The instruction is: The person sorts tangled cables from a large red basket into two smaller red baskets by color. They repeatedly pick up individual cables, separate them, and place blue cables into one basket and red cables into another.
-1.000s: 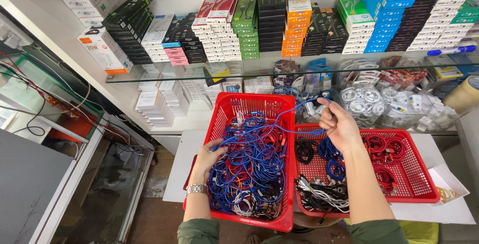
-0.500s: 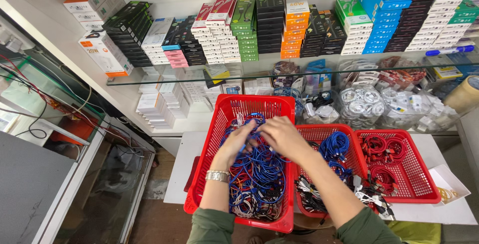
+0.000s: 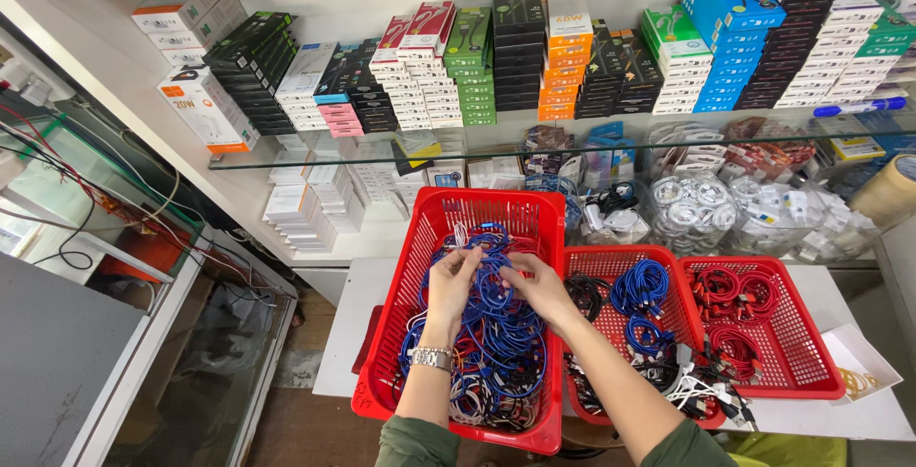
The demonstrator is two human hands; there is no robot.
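With your left hand (image 3: pixel 450 281) and right hand (image 3: pixel 536 288) both pinching blue cables (image 3: pixel 496 319) over the big red basket (image 3: pixel 420 238) at the worktop's left edge, tangled loops could drag neighbours out.

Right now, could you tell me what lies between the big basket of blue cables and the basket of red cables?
In the head view, a middle red basket lies there, holding black, blue and white coiled cables.
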